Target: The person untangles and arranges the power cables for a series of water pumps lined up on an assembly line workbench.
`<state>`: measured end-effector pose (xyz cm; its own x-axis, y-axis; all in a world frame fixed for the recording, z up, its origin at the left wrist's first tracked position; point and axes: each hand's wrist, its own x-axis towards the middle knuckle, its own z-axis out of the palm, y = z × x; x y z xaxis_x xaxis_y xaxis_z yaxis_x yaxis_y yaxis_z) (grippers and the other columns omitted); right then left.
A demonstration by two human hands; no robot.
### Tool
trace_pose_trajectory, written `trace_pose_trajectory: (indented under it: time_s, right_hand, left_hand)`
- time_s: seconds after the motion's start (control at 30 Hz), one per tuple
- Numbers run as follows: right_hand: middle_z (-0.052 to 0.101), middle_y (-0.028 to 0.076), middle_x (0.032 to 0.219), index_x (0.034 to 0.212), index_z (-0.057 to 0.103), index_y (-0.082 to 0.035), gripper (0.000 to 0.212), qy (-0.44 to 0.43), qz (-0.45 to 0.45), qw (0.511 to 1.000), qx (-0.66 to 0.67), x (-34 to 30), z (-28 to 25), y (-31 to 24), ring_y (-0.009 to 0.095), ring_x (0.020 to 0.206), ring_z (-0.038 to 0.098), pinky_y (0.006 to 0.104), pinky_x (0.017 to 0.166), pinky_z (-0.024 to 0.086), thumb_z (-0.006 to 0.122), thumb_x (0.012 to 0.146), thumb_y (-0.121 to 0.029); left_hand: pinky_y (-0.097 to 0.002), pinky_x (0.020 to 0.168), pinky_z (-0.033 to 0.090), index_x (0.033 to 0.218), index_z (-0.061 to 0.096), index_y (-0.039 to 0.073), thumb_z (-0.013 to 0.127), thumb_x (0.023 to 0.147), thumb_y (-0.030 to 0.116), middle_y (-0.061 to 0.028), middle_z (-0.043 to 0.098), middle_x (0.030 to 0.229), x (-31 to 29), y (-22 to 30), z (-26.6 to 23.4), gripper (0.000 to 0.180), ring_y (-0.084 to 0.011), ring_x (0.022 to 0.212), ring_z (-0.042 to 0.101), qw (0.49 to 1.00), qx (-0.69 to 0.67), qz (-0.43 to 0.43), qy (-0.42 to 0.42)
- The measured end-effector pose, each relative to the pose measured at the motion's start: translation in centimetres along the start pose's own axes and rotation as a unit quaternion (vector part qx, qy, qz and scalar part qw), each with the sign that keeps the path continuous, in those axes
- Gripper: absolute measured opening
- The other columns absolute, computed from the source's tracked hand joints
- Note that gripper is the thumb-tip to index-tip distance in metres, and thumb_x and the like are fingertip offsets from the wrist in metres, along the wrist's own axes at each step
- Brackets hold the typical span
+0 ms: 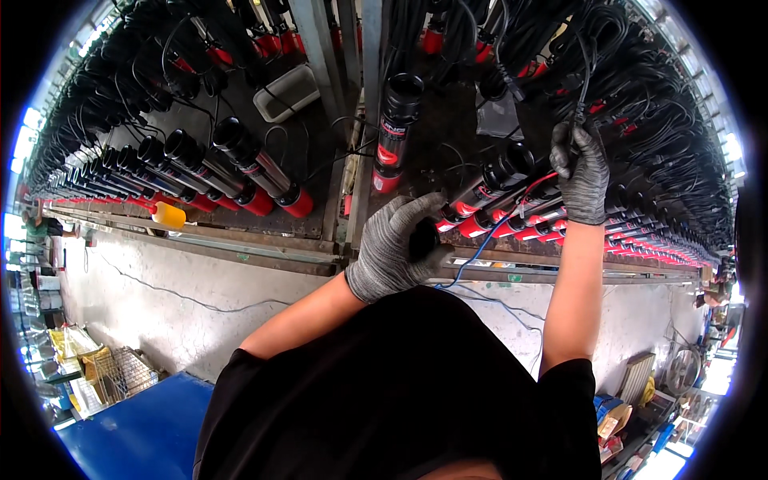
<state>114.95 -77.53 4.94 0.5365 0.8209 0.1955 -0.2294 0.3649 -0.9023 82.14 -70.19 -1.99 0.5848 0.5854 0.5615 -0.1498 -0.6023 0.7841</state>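
My left hand (392, 250), in a grey knit glove, curls its fingers and thumb around the black round end (424, 240) of a cylinder; most of that cylinder is hidden. My right hand (584, 178), gloved alike, is raised at the right with its fingers closed on a black cable (585, 94) that hangs down from above. A red wire (534, 187) and a blue wire (485, 246) run below and left of the right hand. Between the hands lies a pump-like cylinder (507, 166) with a black top and red base.
Another such cylinder (399, 120) stands beside a metal upright (370, 120). Long rows of them line the bench to both sides, under bundled black cables (672, 120). At the left are a grey tray (286, 94), a yellow piece (169, 214) and a blue surface (136, 432).
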Motion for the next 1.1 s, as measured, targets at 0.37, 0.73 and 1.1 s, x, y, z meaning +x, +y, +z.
trace_pose_trajectory:
  time_s: [0.37, 0.73, 1.1]
  right_hand:
    - [0.067, 0.008, 0.089, 0.117, 0.063, -0.005, 0.033, 0.035, -0.041, 0.994, -0.096, -1.0, 0.9, -0.5, 0.008, 0.057, 0.055, 0.0194, 0.045, 0.036, 0.071, 0.095, -0.028]
    - [0.070, 0.007, 0.083, 0.106, 0.071, -0.002, 0.035, 0.017, -0.032, 0.997, 0.073, -1.1, -0.9, -2.2, 0.011, 0.051, 0.054, 0.0214, 0.042, 0.033, 0.066, 0.099, -0.035]
    - [0.067, -0.001, 0.084, 0.122, 0.069, -0.003, 0.047, 0.018, -0.003, 0.948, -0.318, 6.2, 0.7, -7.9, 0.008, 0.060, 0.055, 0.0264, 0.051, 0.043, 0.082, 0.086, -0.029]
  left_hand:
    - [-0.0351, 0.075, 0.056, 0.131, 0.059, 0.005, 0.083, 0.072, 0.010, -0.0093, 0.071, 0.099, 0.8, 0.5, 0.4, 0.063, -0.0231, 0.084, 0.070, 0.999, 0.046, 0.022, 0.015]
    - [-0.0469, 0.079, 0.053, 0.120, 0.066, 0.011, 0.072, 0.082, 0.009, -0.0167, 0.067, 0.098, 8.7, 1.4, 1.5, 0.039, -0.0392, 0.091, 0.064, 0.960, 0.265, 0.080, -0.051]
    - [-0.0465, 0.072, 0.053, 0.101, 0.069, 0.007, 0.063, 0.080, 0.004, -0.0164, 0.067, 0.086, 14.0, -2.6, 3.8, 0.022, -0.0390, 0.082, 0.064, 0.956, 0.242, 0.155, -0.055]
